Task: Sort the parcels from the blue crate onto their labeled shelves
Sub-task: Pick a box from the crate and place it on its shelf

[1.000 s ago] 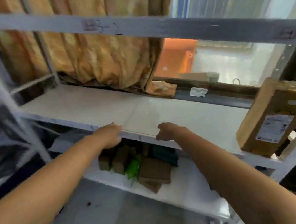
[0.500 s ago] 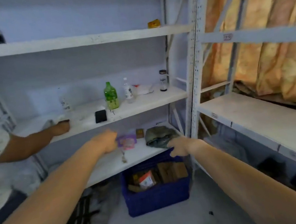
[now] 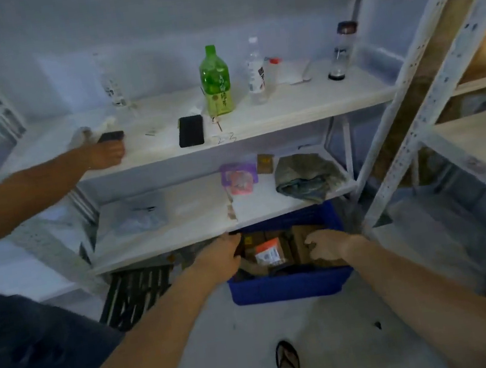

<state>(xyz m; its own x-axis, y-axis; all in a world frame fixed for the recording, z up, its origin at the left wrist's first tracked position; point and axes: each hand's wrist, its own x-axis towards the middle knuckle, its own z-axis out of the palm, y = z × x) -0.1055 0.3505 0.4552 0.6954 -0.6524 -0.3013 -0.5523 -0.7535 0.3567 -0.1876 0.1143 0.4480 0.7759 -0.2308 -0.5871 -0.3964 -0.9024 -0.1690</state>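
A blue crate (image 3: pixel 292 285) sits on the floor, half under the lower white shelf (image 3: pixel 166 243). Inside lie several brown cardboard parcels (image 3: pixel 301 248) and a packet with an orange-and-white label (image 3: pixel 268 253). My left hand (image 3: pixel 223 256) reaches into the crate's left side, fingers bent down among the parcels; what it touches is hidden. My right hand (image 3: pixel 327 245) hovers over the brown parcels on the right, fingers loosely curled, with no clear hold on anything.
Another person's hand (image 3: pixel 106 154) rests on the upper shelf (image 3: pixel 287 110) by a dark phone (image 3: pixel 191 130), a green bottle (image 3: pixel 215 82) and clear bottles. A purple packet (image 3: pixel 239 178) and grey cloth (image 3: pixel 305 177) lie on the lower shelf. A second rack (image 3: pixel 424 67) stands right.
My view swung from the right-hand rack to the left rack and down. Both my hands dropped from shelf height into the blue crate. The other person's hand stayed on the upper shelf.
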